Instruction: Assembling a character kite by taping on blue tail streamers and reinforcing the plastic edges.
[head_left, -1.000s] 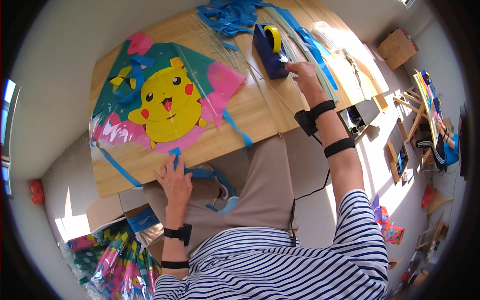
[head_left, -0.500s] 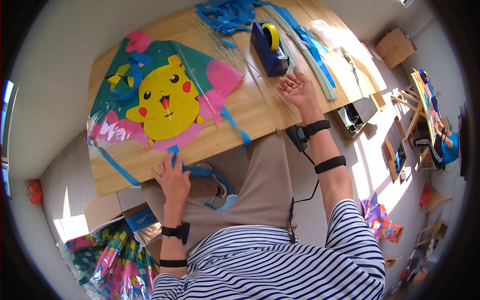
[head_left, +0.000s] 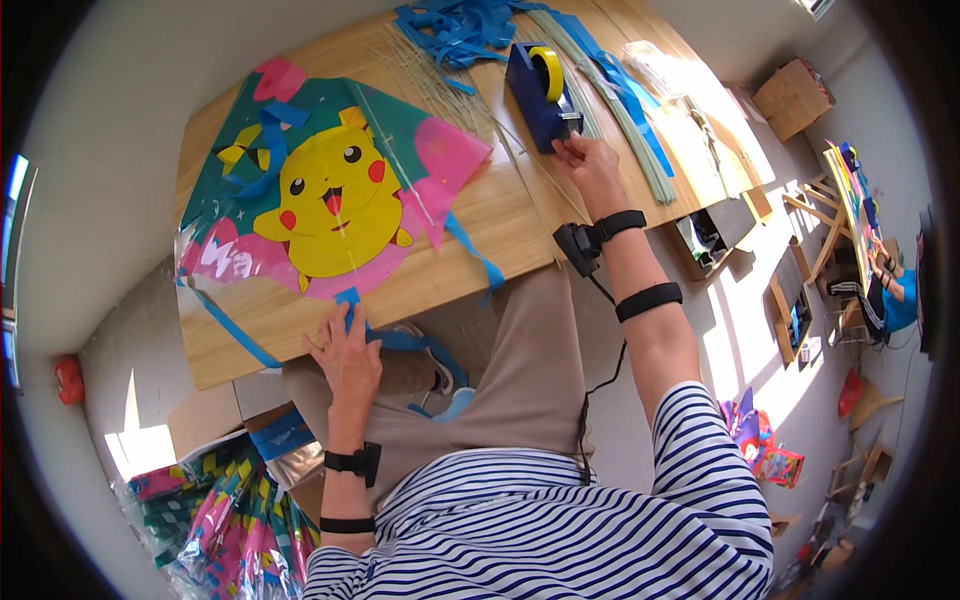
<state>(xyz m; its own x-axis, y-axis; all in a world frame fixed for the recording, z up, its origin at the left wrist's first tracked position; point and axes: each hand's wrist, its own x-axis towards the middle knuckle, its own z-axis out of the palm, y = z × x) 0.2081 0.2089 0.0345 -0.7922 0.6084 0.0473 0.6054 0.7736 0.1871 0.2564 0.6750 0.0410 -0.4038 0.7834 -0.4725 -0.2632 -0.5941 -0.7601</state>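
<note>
A kite [head_left: 335, 230] of thin green and pink sheet, printed with a yellow cartoon figure, lies spread on the left of the wooden table [head_left: 500, 250]. At its near edge my left hand [head_left: 345, 360] presses the end of a blue ribbon [head_left: 347, 297] with its fingers; the strip trails down by my leg. My right hand [head_left: 595, 168] is at the front of a dark blue tape dispenser [head_left: 532, 108], fingertips pinched at its cutting edge on the end of the tape. A yellow roll [head_left: 547, 72] sits in the dispenser. The tape between my fingertips is barely visible.
Tangled blue ribbon [head_left: 460, 30] and thin sticks [head_left: 635, 140] lie on the far table. Folded kites in clear plastic [head_left: 225, 520] fill the lower left beside a cardboard box [head_left: 205, 420]. An open box [head_left: 715, 235] stands by the table's right edge. Another person [head_left: 890, 290] works far right.
My right hand has turned over and moved slightly up and left, its open fingers closing at the dispenser's front. My left hand stays on the ribbon at the kite's edge.
</note>
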